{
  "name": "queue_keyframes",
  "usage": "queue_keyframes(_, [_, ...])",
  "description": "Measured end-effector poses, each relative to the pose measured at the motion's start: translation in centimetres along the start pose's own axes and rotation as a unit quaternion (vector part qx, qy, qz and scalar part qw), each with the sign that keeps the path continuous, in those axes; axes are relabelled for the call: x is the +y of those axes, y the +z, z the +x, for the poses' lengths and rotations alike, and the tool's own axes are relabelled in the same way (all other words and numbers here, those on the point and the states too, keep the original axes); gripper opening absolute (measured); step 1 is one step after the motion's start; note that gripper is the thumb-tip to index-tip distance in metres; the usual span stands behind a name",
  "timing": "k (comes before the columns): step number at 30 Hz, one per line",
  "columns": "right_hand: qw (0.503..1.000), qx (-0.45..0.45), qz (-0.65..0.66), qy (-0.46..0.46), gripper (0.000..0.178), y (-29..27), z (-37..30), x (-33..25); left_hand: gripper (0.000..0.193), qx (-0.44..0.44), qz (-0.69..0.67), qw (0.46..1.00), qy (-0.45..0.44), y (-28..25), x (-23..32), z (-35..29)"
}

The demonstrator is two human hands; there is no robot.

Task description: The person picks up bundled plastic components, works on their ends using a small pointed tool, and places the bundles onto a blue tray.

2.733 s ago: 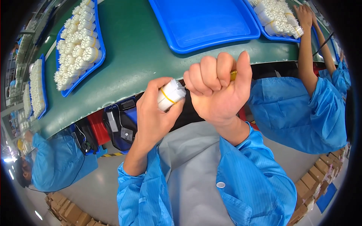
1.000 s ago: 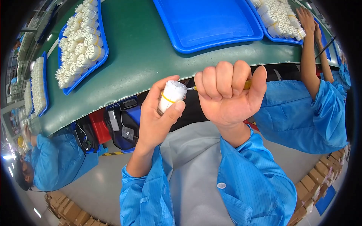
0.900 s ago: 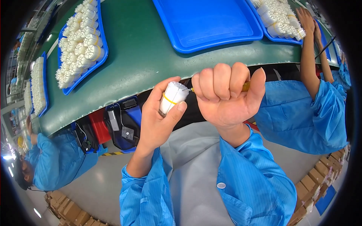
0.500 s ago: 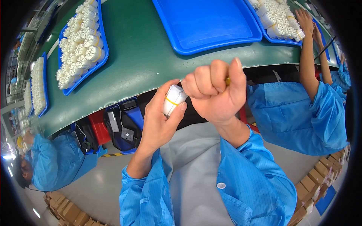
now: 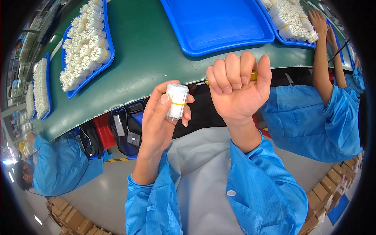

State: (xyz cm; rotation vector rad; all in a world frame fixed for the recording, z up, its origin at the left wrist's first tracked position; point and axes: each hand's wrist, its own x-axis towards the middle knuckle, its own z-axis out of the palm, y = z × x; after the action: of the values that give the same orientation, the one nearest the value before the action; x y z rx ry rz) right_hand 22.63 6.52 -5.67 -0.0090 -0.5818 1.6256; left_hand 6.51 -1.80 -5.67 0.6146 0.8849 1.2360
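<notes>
A small white bundle with a yellow band around its middle (image 5: 178, 96) is upright in my left hand (image 5: 154, 121). My thumb and fingers close on its sides in front of the green table's near edge. To the right, my right hand (image 5: 241, 98) is closed with its palm side up. It grips a slim tool with a yellow handle (image 5: 254, 76). The tool's thin end points left toward the bundle without touching it, and the fingers hide most of its length, so I cannot tell its exact kind.
Ahead on the green table (image 5: 145, 55) lies a bare blue tray (image 5: 231, 25). Blue trays of white bundles stand left (image 5: 112, 55) and right (image 5: 297, 43). A co-worker's arms (image 5: 319, 58) reach in at right; another person (image 5: 58, 168) sits at left. Black bags (image 5: 124, 129) hang under the table edge.
The bundle has turned from tilted to upright in my left hand. My right hand has moved right, away from it, and more of the yellow tool shows.
</notes>
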Motion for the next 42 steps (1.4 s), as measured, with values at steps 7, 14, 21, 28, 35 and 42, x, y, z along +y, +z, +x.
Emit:
queue_keyframes(7, [0.999, -0.002, 0.032, 0.02, 0.051, 2.1, 0.9, 1.8, 0.056, 0.011, 0.042, 0.996, 0.082, -0.8, 3.1, -1.3])
queue_keyframes(14, [0.997, 0.005, -0.069, 0.029, 0.048, 3.6, -0.3, 1.7, 0.044, 0.2, 0.28, 0.874, 0.342, -6.4, 15.0, -1.5])
queue_keyframes(21, [0.995, 0.01, -0.085, 0.053, 0.046, 5.4, -1.0, 2.6, 0.041, 0.351, 0.626, 0.636, 0.283, -21.4, 29.0, 2.2])
queue_keyframes(28, [0.992, 0.022, -0.125, 0.007, 0.045, 4.3, -0.4, -1.0, 0.046, 0.222, 0.705, 0.659, 0.137, -22.9, 27.3, 9.1])
queue_keyframes(35, [0.968, 0.031, -0.246, 0.04, 0.04, 0.9, 3.1, -5.7, 0.049, 0.16, 0.694, 0.696, 0.098, -22.7, 26.5, 9.8])
queue_keyframes(42, [0.829, 0.115, -0.547, -0.007, 0.018, -1.0, 5.3, -14.5, 0.046, 0.298, 0.673, 0.592, 0.328, -13.3, 23.5, 8.8])
